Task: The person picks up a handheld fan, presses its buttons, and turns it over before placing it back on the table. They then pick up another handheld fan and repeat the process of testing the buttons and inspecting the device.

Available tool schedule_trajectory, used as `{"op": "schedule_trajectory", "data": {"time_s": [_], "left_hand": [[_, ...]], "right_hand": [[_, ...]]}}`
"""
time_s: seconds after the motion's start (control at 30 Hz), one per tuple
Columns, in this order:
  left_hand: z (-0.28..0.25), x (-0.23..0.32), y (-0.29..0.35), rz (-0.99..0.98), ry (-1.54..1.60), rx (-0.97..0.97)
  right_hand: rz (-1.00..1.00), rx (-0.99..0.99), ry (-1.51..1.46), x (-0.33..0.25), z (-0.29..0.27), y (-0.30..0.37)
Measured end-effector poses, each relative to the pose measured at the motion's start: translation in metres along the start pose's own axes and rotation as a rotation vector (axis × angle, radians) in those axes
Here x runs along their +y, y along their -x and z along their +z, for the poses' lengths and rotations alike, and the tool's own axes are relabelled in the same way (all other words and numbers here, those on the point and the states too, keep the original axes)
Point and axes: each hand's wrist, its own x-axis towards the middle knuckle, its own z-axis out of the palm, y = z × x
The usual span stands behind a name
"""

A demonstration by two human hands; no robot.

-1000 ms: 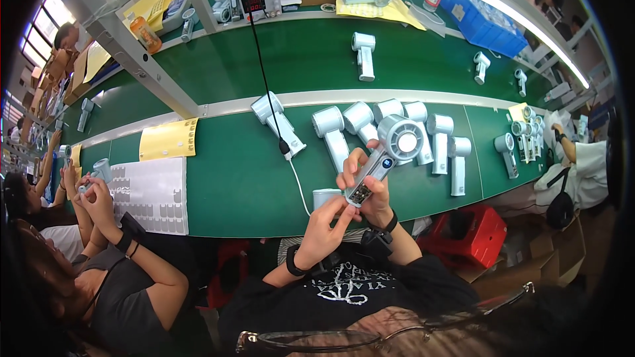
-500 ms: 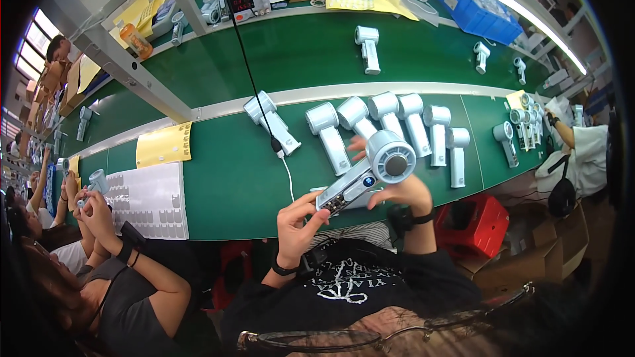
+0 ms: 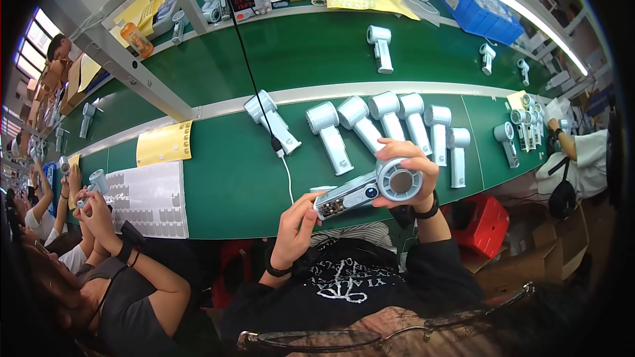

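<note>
Gripping a fan (image 3: pixel 357 196), both hands (image 3: pixel 293 230) (image 3: pixel 421 160) curl half-closed.

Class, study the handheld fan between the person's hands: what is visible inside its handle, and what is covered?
Small electronic parts show in the open handle end of the handheld fan, beside the left hand. Whatever lies beneath those parts is hidden.

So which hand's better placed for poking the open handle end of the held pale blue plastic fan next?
Probably the left hand: it touches the fan there, while the right hand holds the round head.
</note>
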Motion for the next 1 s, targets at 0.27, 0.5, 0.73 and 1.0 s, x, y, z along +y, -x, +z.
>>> {"op": "schedule_trajectory", "data": {"time_s": [0.27, 0.5, 0.73, 1.0], "left_hand": [[0.003, -0.005, 0.001, 0.256, -0.191, 0.14], [-0.036, -0.007, 0.008, 0.2, -0.114, 0.495], [-0.029, -0.015, -0.007, 0.193, -0.441, 0.539], [-0.033, -0.011, -0.002, 0.185, -0.331, 0.435]], "right_hand": [[-0.108, 0.096, 0.17, -0.02, 0.004, 0.0], [0.005, 0.599, -1.351, -0.066, -0.093, -0.014], [0.247, -0.052, -0.142, -0.09, -0.173, 0.015], [-0.006, 0.363, -0.676, -0.075, -0.13, -0.01]]}}
